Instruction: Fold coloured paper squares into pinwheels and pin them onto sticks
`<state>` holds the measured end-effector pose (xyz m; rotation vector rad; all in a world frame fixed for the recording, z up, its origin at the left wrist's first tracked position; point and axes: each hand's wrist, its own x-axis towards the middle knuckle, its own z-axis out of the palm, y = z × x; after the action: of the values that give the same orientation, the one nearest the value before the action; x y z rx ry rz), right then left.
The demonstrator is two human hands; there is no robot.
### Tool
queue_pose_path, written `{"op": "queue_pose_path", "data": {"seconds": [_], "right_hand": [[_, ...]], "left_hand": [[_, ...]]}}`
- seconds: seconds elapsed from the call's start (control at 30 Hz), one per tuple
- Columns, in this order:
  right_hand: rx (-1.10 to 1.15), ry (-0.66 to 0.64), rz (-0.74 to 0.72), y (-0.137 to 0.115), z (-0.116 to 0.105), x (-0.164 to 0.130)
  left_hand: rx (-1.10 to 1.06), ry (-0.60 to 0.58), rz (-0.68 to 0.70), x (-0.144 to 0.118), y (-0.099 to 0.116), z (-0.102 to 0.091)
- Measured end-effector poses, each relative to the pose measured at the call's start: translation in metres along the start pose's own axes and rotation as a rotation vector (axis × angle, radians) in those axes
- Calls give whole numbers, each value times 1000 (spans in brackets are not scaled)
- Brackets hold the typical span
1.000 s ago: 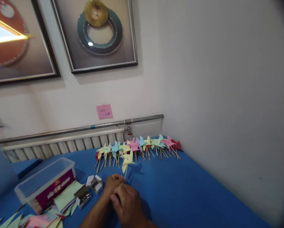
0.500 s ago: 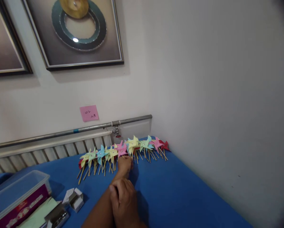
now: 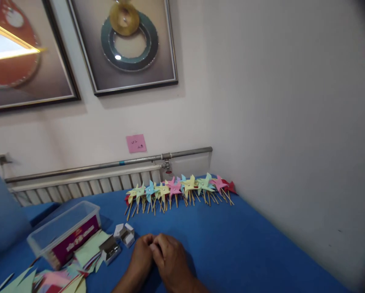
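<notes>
My left hand (image 3: 141, 255) and my right hand (image 3: 172, 257) rest together over the blue tabletop, fingertips touching. Both have their fingers curled in; whether anything is between them is hidden. Beyond them lies a long row of paper pinwheels (image 3: 173, 187) in yellow, green, blue, pink and red, their thin wooden sticks pointing toward me. Just left of my left hand sits a small open white box (image 3: 127, 235). A second small open box (image 3: 109, 249) next to it holds small shiny pieces.
A clear plastic bin (image 3: 92, 207) with a purple label stands on the blue table (image 3: 246, 244) at left. Coloured paper sheets (image 3: 92, 246) and cut pieces lie in front of it. A radiator (image 3: 109, 184) and a pipe (image 3: 188, 154) run along the back wall.
My left hand has drawn back from the pinwheel row to meet my right hand, which was over my left forearm. The view has swung left, showing more of the bin and papers.
</notes>
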<state>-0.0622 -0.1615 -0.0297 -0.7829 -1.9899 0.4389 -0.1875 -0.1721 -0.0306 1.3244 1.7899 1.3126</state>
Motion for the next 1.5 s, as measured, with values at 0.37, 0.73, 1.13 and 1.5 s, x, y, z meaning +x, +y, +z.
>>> {"op": "queue_pose_path", "data": {"seconds": [0.37,0.73,1.13,1.5], "right_hand": [[36,-198,51,0,-10,-3],[57,-252,75,5,-7,-3],[52,-278,128,1,-9,0],[62,-292,96,4,-7,-2]], "left_hand": [[544,113,382,-31,-11,-24],[703,-23,263,-34,-2,-26],[724,-38,222,-36,2,-26],[726,-63,208,-36,1,-26]]}}
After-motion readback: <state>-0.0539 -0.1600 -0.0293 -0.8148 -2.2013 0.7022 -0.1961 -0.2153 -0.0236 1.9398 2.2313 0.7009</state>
